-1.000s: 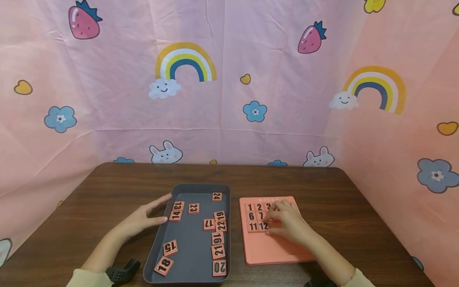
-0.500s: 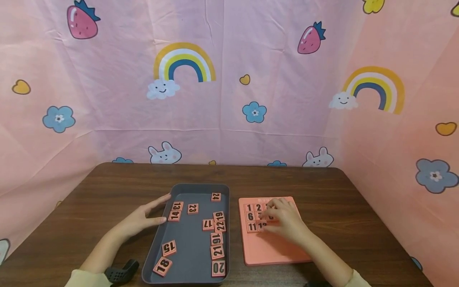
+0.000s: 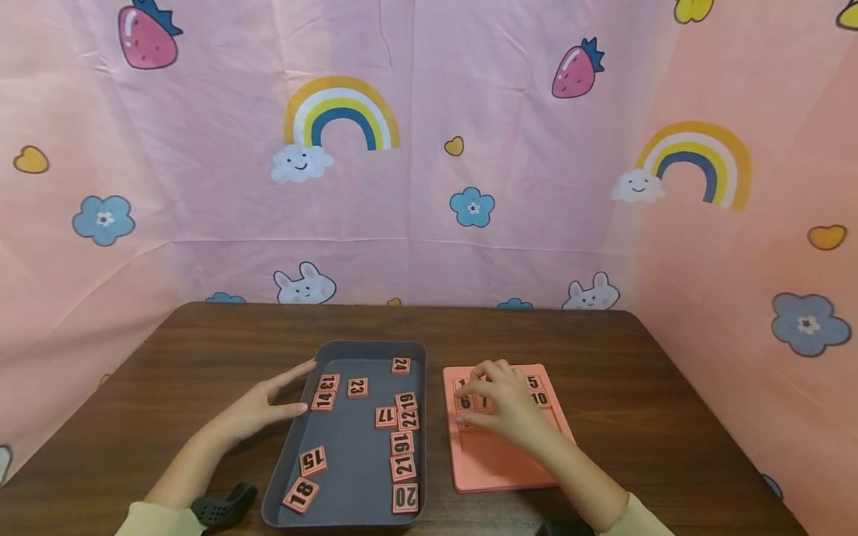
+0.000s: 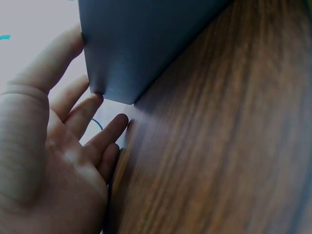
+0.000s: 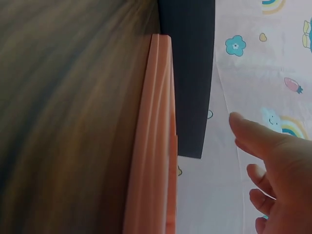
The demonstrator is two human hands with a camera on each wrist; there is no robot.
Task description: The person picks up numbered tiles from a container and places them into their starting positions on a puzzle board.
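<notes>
My left hand (image 3: 255, 411) rests against the left side of a dark grey tray (image 3: 355, 461), fingers spread and fairly straight. In the left wrist view its thumb and fingertips touch the tray's outer wall (image 4: 124, 48). Several pink number tiles lie loose in the tray, among them tile 15 (image 3: 313, 461), tile 23 (image 3: 357, 387) and tile 20 (image 3: 405, 497). To the tray's right, my right hand (image 3: 508, 406) hovers over a pink number board (image 3: 496, 469), its fingers loosely bent and holding nothing visible. Tiles 5 (image 3: 533, 382) and 10 (image 3: 539, 398) show; the hand hides others.
Both the tray and the board lie on a dark wooden table (image 3: 221, 350). A patterned pink cloth (image 3: 429, 246) hangs behind and at the sides. A black strap piece (image 3: 224, 506) sits by my left wrist.
My right hand has moved left across the board, uncovering tiles 5 and 10 and covering those near the left edge. My left hand stays at the tray.
</notes>
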